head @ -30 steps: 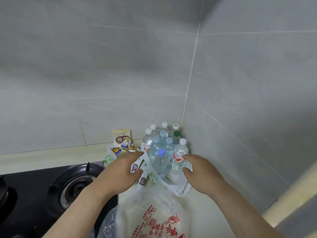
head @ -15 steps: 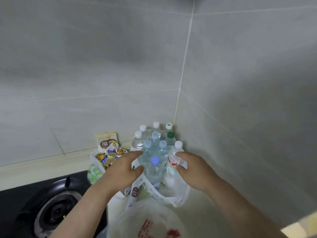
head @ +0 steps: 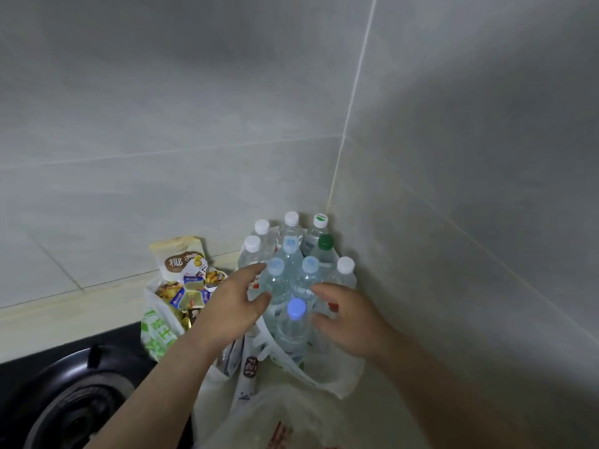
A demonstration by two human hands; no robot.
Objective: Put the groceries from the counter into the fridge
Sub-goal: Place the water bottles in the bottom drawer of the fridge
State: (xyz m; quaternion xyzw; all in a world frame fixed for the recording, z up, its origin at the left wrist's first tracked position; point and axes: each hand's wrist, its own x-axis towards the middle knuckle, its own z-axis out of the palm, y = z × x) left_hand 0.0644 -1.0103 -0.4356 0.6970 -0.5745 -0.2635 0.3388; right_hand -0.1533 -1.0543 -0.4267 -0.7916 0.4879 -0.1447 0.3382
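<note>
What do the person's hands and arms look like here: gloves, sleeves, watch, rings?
Both are bare. The left hand and right hand show no gloves or rings, and neither wrist carries a watch or band. No sleeve shows on either forearm up to the frame edge.

Bottles clustered in wall corner, snack bag to their left, stove burner further left

The snack packet shows "椰"; other print is illegible.
</note>
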